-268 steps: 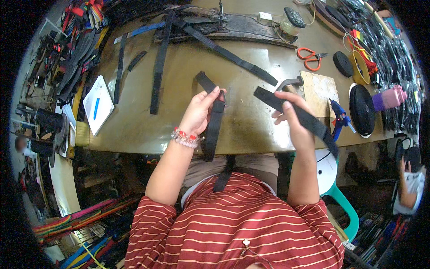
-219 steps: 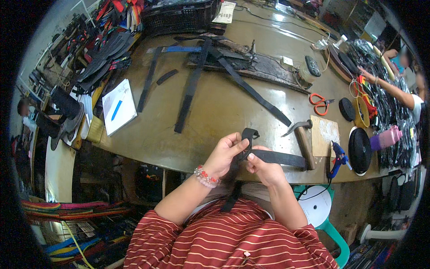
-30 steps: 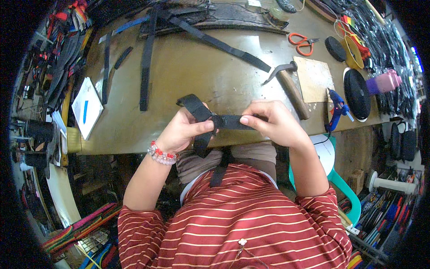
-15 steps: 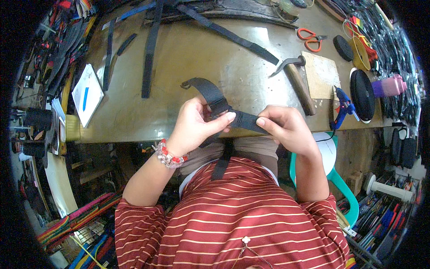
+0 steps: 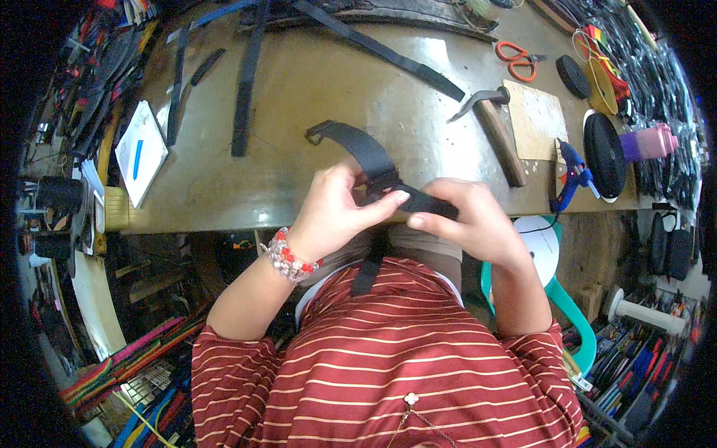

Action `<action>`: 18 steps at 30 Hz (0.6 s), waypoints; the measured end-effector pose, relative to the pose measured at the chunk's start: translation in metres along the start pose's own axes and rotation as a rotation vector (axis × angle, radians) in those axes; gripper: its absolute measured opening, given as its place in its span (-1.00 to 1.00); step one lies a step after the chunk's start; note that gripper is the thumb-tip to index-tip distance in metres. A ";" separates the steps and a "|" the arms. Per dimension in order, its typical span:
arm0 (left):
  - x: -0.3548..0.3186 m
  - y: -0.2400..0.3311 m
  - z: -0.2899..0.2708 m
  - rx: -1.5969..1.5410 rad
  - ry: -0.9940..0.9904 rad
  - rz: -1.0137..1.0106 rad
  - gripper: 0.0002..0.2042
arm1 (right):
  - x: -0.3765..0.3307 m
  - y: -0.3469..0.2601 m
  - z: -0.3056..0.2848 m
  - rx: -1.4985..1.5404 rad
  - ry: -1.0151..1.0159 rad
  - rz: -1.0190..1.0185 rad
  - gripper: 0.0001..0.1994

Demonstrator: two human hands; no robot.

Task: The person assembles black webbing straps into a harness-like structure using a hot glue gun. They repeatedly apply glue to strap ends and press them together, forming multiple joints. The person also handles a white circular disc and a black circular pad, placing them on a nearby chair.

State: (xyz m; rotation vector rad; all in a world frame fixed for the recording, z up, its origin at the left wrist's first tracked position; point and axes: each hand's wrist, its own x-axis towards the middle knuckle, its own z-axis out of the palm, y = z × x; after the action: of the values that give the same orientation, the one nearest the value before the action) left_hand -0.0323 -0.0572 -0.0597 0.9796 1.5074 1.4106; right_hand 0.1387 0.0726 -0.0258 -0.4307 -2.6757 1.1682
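Note:
Between my hands, over the near edge of the table, is a black webbing strap (image 5: 361, 150) with a buckle-like piece at its far end. My left hand (image 5: 337, 205) is closed on it, the thumb pressing along the strap near its middle. My right hand (image 5: 467, 216) pinches the strap's right part, with its thumb in front and its fingers curled over the top. A free end of black strap (image 5: 366, 276) hangs down against my shirt. Part of the strap is hidden behind my fingers.
Right of my hands lie a hammer (image 5: 502, 142), orange-handled snips (image 5: 520, 61), a tan board (image 5: 536, 119), a blue glue gun (image 5: 571, 175) and a black webbing roll (image 5: 603, 157). Further black straps (image 5: 245, 97) lie at the back left, near a white pad with a blue pen (image 5: 138, 160).
My right hand has moved left along the strap, closer to my left hand, and its fingers have folded over it. My left thumb has shifted slightly right.

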 end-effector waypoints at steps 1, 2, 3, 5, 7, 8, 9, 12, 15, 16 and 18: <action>0.001 0.000 -0.001 -0.024 -0.021 0.002 -0.78 | 0.003 0.001 0.003 0.041 -0.042 0.029 -0.80; 0.003 -0.001 -0.001 -0.058 -0.050 0.014 -0.78 | 0.007 0.002 0.007 0.137 -0.085 0.142 -0.78; 0.005 -0.001 -0.005 -0.184 -0.088 -0.046 -0.79 | 0.011 0.003 0.010 0.260 -0.108 0.180 -0.76; 0.011 -0.005 -0.013 -0.389 -0.195 -0.101 -0.80 | 0.020 0.008 0.016 0.496 -0.125 0.166 -0.73; 0.027 -0.017 -0.020 -0.239 -0.168 -0.138 -0.76 | 0.029 0.020 0.018 0.408 -0.113 0.215 -0.73; 0.039 -0.024 -0.024 -0.154 -0.153 -0.161 -0.73 | 0.033 0.030 0.020 0.368 -0.117 0.240 -0.72; 0.050 -0.029 -0.031 0.383 -0.039 -0.118 -0.66 | 0.035 0.042 0.012 -0.028 0.047 0.092 -0.67; 0.061 -0.047 -0.040 0.935 0.132 0.154 -0.64 | 0.015 0.085 -0.020 -1.073 0.507 0.304 -0.39; 0.062 -0.055 -0.039 0.822 0.202 0.195 -0.61 | 0.000 0.108 -0.034 -1.050 0.278 0.612 -0.44; 0.061 -0.056 -0.038 0.820 0.208 0.229 -0.61 | -0.004 0.105 -0.036 -0.958 0.219 0.658 -0.45; 0.060 -0.056 -0.035 0.847 0.220 0.223 -0.66 | -0.008 0.086 -0.032 -0.585 0.430 0.444 -0.45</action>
State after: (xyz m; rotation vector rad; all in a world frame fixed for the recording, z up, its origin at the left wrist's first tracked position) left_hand -0.0862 -0.0173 -0.1182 1.5635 2.2958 1.0282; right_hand 0.1714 0.1474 -0.0686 -1.2524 -2.5384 0.2674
